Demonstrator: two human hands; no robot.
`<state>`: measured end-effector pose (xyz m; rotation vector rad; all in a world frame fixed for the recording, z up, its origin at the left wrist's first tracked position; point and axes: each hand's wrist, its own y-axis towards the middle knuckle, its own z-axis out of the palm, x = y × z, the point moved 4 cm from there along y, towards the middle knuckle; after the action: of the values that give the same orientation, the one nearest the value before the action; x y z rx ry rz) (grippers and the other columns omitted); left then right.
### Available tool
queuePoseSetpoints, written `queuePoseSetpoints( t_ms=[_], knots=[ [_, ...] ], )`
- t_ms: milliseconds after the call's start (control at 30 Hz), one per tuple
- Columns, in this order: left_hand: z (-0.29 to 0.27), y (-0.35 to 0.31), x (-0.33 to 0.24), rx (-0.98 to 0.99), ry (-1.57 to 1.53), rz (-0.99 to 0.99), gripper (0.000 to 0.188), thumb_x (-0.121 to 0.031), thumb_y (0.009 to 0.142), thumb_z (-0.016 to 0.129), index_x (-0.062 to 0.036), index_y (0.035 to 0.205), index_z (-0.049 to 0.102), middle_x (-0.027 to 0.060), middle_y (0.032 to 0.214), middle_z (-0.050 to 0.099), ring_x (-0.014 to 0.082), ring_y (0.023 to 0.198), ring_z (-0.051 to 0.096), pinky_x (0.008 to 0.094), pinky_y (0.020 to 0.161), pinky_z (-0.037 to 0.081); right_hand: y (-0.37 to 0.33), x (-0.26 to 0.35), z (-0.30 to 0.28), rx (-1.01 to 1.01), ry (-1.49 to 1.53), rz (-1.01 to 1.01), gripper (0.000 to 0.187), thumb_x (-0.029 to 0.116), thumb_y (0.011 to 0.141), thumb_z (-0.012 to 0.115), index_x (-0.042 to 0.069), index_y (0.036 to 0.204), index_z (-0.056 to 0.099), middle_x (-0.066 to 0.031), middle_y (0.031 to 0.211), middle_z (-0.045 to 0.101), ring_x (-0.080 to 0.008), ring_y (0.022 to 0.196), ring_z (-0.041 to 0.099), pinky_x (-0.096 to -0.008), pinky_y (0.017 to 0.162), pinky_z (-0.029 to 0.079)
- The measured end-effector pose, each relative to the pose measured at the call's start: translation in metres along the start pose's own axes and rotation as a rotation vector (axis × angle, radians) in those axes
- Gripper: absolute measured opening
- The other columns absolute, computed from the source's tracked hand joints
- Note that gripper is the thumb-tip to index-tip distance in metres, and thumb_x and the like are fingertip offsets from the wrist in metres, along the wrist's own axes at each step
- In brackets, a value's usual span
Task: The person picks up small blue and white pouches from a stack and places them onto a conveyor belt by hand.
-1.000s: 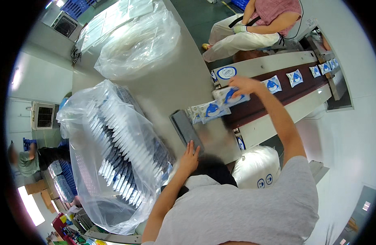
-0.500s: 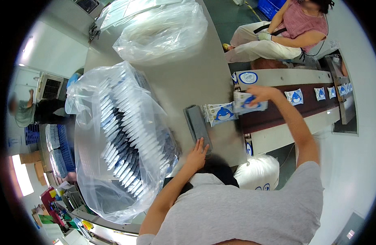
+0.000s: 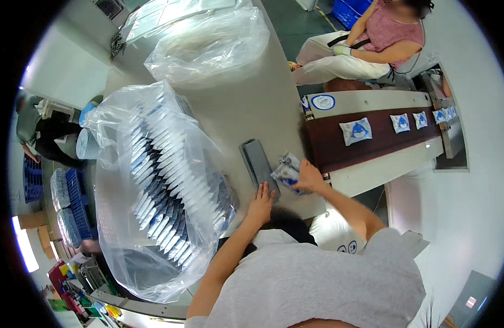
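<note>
My left hand rests with its fingers stretched out on the near end of a long grey block, which lies on the table. Just right of the block, my right hand grips small white-and-blue packets bunched together at the table's edge. How many it holds is partly hidden by the fingers. To the left stands a large clear plastic bag filled with rows of upright packets.
A dark red conveyor belt at the right carries several spaced packets. Beyond it sits a person in a pink top. Another clear bag lies at the table's far end. A white sack stands below the edge.
My right hand has come back from the belt toward me and left, bringing packets beside the grey block. Packets on the belt have moved nearer the table. My left hand stays on the block.
</note>
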<state>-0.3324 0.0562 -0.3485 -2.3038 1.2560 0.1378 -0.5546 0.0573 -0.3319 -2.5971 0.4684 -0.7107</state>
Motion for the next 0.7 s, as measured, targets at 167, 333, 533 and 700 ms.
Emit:
queuePoseSetpoints(
  t_ms=[167, 333, 533, 700],
  knots=[
    [-0.041, -0.011, 0.012, 0.285, -0.249, -0.049, 0.064, -0.022, 0.077, 0.067, -0.0059, 0.134, 0.041, 0.0213, 0.137, 0.038, 0.0354, 0.123, 0.044, 0.0418, 0.096, 0.042, -0.112, 0.030, 0.031, -0.307, -0.283, -0.037, 0.100, 0.030, 0.049, 0.083, 0.000, 0.130, 0.031, -0.0173, 0.121, 0.045, -0.0339, 0.115, 0.044, -0.0462, 0.093, 0.036],
    [-0.268, -0.121, -0.032, -0.455, -0.483, 0.174, 0.052, -0.018, 0.078, 0.068, -0.0032, 0.124, 0.050, 0.0170, 0.122, 0.052, 0.0327, 0.111, 0.053, 0.0402, 0.093, 0.044, -0.107, 0.002, 0.056, -0.089, 0.022, 0.147, 0.109, 0.034, 0.047, 0.085, -0.003, 0.133, 0.029, -0.0225, 0.119, 0.050, -0.0347, 0.107, 0.052, -0.0416, 0.092, 0.043],
    [-0.399, -0.253, 0.111, -0.684, 0.462, -0.641, 0.093, -0.032, 0.064, 0.079, -0.0149, 0.142, 0.031, 0.0190, 0.144, 0.027, 0.0404, 0.132, 0.024, 0.0589, 0.102, 0.027, -0.080, 0.160, -0.096, 0.162, 0.781, -0.275, 0.105, 0.018, 0.052, 0.087, 0.002, 0.136, 0.025, -0.0168, 0.121, 0.052, -0.0259, 0.114, 0.049, -0.0343, 0.099, 0.036],
    [-0.344, -0.318, 0.259, -0.437, 0.164, -0.914, 0.069, -0.013, 0.070, 0.071, -0.0105, 0.132, 0.042, 0.0239, 0.106, 0.061, 0.0417, 0.076, 0.064, 0.0449, 0.067, 0.052, -0.010, 0.356, -0.121, 0.087, 0.355, -0.836, 0.103, 0.026, 0.053, 0.085, 0.002, 0.135, 0.027, -0.0184, 0.121, 0.053, -0.0300, 0.112, 0.052, -0.0397, 0.094, 0.040]
  ],
)
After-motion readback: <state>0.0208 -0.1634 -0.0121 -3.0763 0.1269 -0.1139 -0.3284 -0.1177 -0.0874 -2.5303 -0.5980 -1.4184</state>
